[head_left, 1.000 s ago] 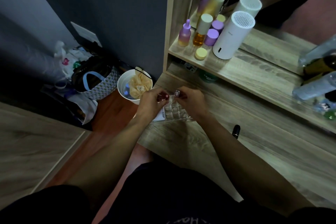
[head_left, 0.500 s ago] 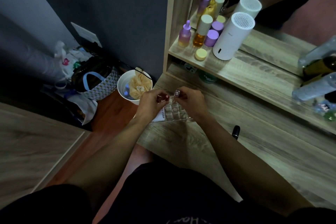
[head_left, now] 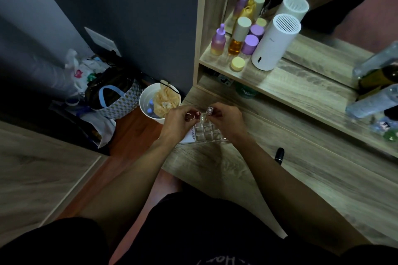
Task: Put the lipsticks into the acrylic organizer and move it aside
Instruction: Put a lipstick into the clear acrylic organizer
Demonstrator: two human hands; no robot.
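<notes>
Left of the acrylic organizer (head_left: 207, 132), on the floor beyond the edge of the wooden vanity top (head_left: 226, 170), stood a patterned bag (head_left: 117, 101) and, nearer the organizer, a white bin (head_left: 150, 103) with crumpled yellowish material inside. Just above the organizer's left side, the person's left hand (head_left: 178, 122) pinched a small red-tipped lipstick (head_left: 197, 114) between thumb and fingertips. The clear, gridded organizer itself sat on the vanity top at its left edge, touching a white printed card (head_left: 190, 136) that lay beside or partly under it. Above the organizer's right side, the right hand (head_left: 227, 120) was closed around a clear-capped lipstick (head_left: 209, 111), held upright over the compartments; whether its lower end had entered a slot could not be told. Right of the organizer and well apart from it, a black lipstick (head_left: 280, 154) lay on the vanity top, just beside the right forearm. Up on the shelf behind the organizer stood purple and amber cosmetic bottles (head_left: 233, 40) and a white cylindrical device (head_left: 274, 44).
</notes>
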